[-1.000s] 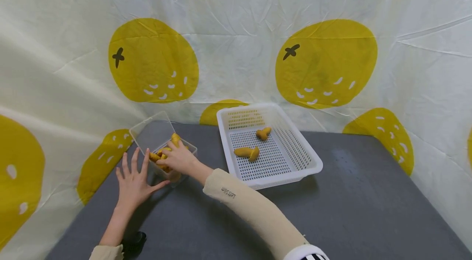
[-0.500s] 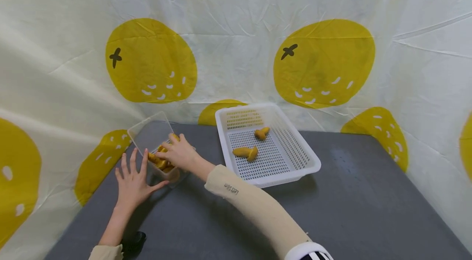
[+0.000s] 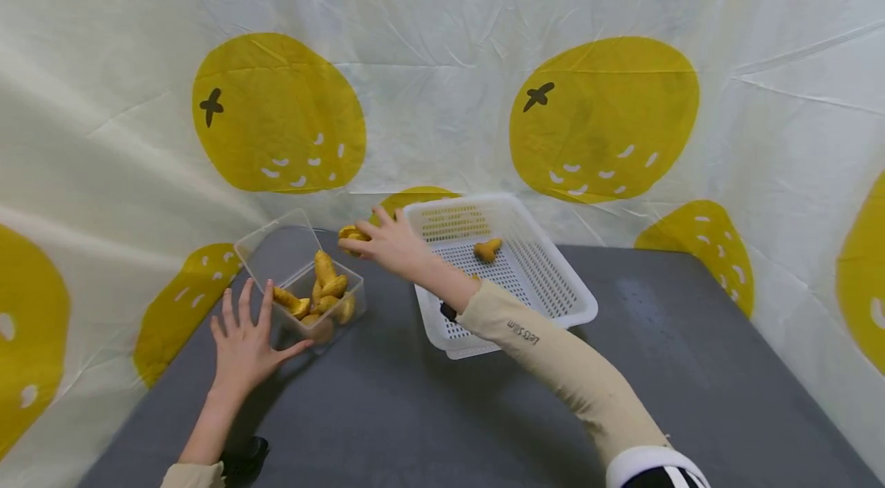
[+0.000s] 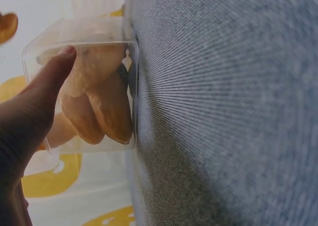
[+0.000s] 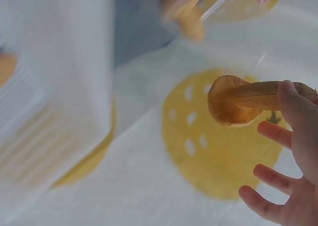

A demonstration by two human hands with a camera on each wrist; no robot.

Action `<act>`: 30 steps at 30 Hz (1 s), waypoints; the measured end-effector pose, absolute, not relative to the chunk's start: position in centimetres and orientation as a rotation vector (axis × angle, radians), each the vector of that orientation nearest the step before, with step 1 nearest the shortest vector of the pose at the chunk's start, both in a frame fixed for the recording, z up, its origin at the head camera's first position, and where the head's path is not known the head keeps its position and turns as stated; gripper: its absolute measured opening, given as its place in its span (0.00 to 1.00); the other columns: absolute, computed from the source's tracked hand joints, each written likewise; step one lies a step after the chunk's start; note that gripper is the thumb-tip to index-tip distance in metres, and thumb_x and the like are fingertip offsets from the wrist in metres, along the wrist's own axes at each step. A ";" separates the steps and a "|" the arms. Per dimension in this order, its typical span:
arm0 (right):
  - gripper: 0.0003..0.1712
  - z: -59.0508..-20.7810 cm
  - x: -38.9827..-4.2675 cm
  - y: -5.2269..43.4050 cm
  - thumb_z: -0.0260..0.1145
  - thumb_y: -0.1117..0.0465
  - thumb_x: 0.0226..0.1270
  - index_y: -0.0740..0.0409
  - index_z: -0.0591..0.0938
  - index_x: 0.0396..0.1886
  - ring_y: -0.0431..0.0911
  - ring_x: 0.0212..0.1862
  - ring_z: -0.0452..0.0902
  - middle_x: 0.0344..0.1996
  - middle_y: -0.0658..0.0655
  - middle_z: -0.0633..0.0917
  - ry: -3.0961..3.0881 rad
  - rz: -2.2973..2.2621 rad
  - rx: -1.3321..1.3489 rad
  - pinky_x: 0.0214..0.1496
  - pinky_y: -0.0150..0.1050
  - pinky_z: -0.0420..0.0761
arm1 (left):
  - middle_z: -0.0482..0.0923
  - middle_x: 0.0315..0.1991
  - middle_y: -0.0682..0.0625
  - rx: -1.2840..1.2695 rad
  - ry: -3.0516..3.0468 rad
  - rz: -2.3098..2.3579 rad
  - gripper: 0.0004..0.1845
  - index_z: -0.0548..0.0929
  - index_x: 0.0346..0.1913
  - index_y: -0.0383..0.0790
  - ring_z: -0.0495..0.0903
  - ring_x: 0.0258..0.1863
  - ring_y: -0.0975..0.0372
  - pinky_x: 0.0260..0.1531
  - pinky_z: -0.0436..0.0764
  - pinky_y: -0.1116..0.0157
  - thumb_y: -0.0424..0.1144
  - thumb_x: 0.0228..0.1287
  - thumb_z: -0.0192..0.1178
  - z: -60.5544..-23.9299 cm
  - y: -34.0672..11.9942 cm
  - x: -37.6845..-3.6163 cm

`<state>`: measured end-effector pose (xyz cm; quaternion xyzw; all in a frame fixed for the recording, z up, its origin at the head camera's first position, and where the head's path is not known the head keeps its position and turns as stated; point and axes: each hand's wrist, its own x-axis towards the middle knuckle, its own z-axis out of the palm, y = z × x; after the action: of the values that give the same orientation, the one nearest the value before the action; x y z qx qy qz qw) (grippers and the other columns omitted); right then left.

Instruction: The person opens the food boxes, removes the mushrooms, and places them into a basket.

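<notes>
A yellow-brown mushroom (image 3: 350,236) is pinched between the thumb and fingers of my right hand (image 3: 399,248), raised between the clear box and the white basket. In the right wrist view, the thumb lies across the stem of this mushroom (image 5: 243,99), its round cap pointing away from the hand; the other fingers are spread. My left hand (image 3: 242,353) rests spread at the near left corner of the clear plastic box (image 3: 357,290). In the left wrist view its thumb (image 4: 59,67) touches the box wall, behind which several mushrooms (image 4: 107,107) show.
Right of the box stands a white perforated basket (image 3: 584,311). One mushroom (image 3: 488,250) lies inside it; another is mostly hidden by my right forearm. The box's clear lid (image 3: 280,242) leans open at the back. A fruit-print cloth (image 3: 429,104) hangs behind the grey table (image 3: 657,373).
My right hand has come up out of the clear box with a mushroom and moved right, toward the basket's left edge. My left hand stays at the box.
</notes>
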<state>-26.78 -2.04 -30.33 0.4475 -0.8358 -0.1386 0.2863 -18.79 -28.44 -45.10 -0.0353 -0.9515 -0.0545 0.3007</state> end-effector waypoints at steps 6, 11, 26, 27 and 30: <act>0.20 -29.6 -28.7 3.1 0.56 0.52 0.63 0.34 0.71 0.56 0.54 0.51 0.68 0.46 0.51 0.75 -2.236 -0.331 1.142 0.41 0.44 0.72 | 0.39 0.69 0.36 -0.085 -2.538 -0.161 0.69 0.46 0.70 0.45 0.39 0.65 0.34 0.49 0.49 0.30 0.63 0.21 0.72 -45.2 -28.5 -18.8; 0.29 -30.0 -30.3 7.3 0.61 0.66 0.59 0.37 0.69 0.58 0.59 0.56 0.63 0.48 0.55 0.74 -2.409 -0.388 1.059 0.49 0.53 0.70 | 0.39 0.69 0.36 -0.082 -2.550 -0.161 0.69 0.45 0.70 0.45 0.38 0.65 0.34 0.49 0.49 0.30 0.64 0.21 0.72 -45.1 -28.4 -18.8; 0.15 -33.7 -34.4 12.1 0.58 0.55 0.62 0.42 0.71 0.48 0.59 0.52 0.66 0.46 0.58 0.76 -2.581 -0.451 0.854 0.46 0.52 0.73 | 0.41 0.68 0.34 -0.108 -2.533 -0.177 0.66 0.49 0.70 0.44 0.40 0.65 0.34 0.49 0.49 0.30 0.60 0.23 0.73 -44.6 -28.0 -19.1; 0.15 -33.7 -34.3 11.9 0.57 0.54 0.62 0.42 0.71 0.50 0.59 0.52 0.67 0.46 0.57 0.76 -2.572 -0.450 0.860 0.45 0.52 0.74 | 0.41 0.68 0.34 -0.104 -2.537 -0.171 0.66 0.48 0.70 0.44 0.40 0.65 0.34 0.49 0.49 0.30 0.60 0.23 0.73 -44.6 -28.1 -19.0; 0.18 -33.2 -33.7 10.7 0.55 0.52 0.64 0.40 0.72 0.55 0.58 0.53 0.67 0.49 0.56 0.76 -2.565 -0.406 0.914 0.43 0.50 0.73 | 0.40 0.68 0.35 -0.100 -2.539 -0.165 0.67 0.47 0.70 0.45 0.39 0.65 0.34 0.50 0.49 0.30 0.60 0.23 0.73 -44.6 -28.2 -19.0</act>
<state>-33.73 10.65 -33.23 0.3259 -0.9141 -0.1445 0.1931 -18.98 -28.17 -44.59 -0.0375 -0.9533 -0.0621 0.2933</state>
